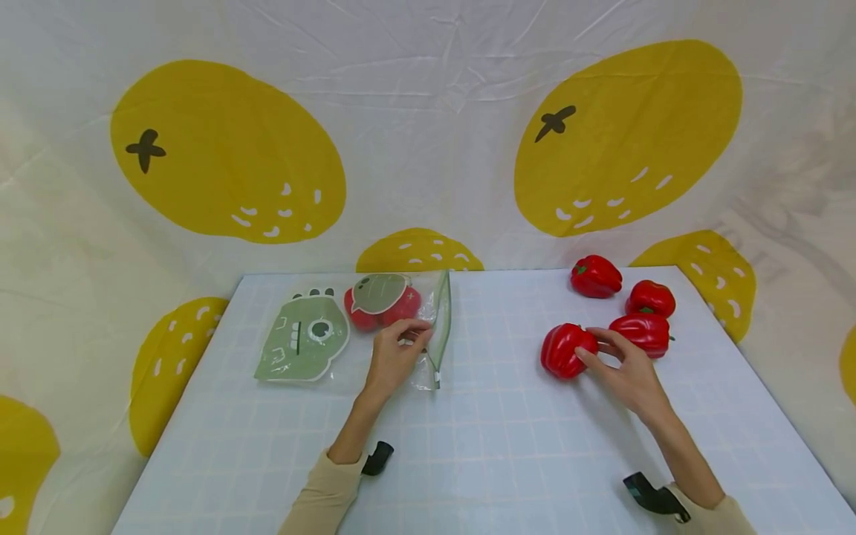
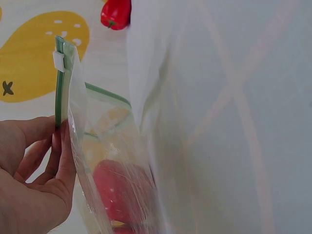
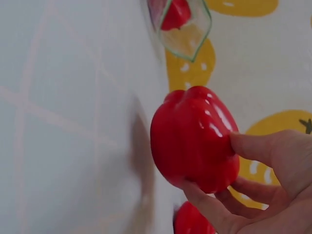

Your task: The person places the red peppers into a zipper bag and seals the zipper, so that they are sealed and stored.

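Observation:
My left hand [image 1: 396, 355] pinches the green-edged opening of a clear zip bag [image 1: 440, 319], which lies on its side and gapes toward the right. A white slider [image 2: 58, 61] sits on the bag's green zip edge in the left wrist view. Red bell pepper [image 2: 117, 190] shows through the plastic, partly hidden by a printed green patch in the head view. My right hand [image 1: 625, 371] grips another red bell pepper [image 1: 567, 351] between thumb and fingers. A shadow beside it in the right wrist view suggests it is lifted off the table.
Three more red bell peppers stand at the back right: one at the rear [image 1: 596, 276], one beside it [image 1: 651, 299], and one lying [image 1: 640, 334] just behind my right hand. A green one-eyed monster print [image 1: 304, 338] covers the bag's left part. The table [image 1: 495, 461] has a pale checked cover.

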Motion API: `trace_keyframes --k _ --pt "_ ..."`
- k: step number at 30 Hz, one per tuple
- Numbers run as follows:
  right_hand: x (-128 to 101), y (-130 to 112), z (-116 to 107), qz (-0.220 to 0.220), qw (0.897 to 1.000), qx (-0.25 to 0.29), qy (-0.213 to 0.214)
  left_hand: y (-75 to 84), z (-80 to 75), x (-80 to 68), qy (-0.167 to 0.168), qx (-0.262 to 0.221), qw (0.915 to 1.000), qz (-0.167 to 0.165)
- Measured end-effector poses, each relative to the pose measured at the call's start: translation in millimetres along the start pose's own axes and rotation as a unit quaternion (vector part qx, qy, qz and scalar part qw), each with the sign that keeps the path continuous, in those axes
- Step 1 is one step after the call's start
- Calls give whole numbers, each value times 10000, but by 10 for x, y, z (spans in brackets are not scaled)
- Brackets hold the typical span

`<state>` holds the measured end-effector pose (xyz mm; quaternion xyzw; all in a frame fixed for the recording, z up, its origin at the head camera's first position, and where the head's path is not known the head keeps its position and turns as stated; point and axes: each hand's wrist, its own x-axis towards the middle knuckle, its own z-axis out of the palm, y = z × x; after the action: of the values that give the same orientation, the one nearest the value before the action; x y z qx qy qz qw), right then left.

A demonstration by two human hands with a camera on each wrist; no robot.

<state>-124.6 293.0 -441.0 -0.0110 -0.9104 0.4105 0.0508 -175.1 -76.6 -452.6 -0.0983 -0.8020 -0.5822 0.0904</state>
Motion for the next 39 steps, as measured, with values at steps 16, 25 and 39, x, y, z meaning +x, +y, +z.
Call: trace_keyframes --k 16,25,39 --pt "186 -191 202 358 9953 902 -36 21 15 2 18 -4 10000 17" --pt "316 -285 352 353 9933 1104 23 22 9 3 16 66 10000 -48" --pt "457 -545 523 295 9830 1803 -186 22 5 -1 24 16 10000 -34"
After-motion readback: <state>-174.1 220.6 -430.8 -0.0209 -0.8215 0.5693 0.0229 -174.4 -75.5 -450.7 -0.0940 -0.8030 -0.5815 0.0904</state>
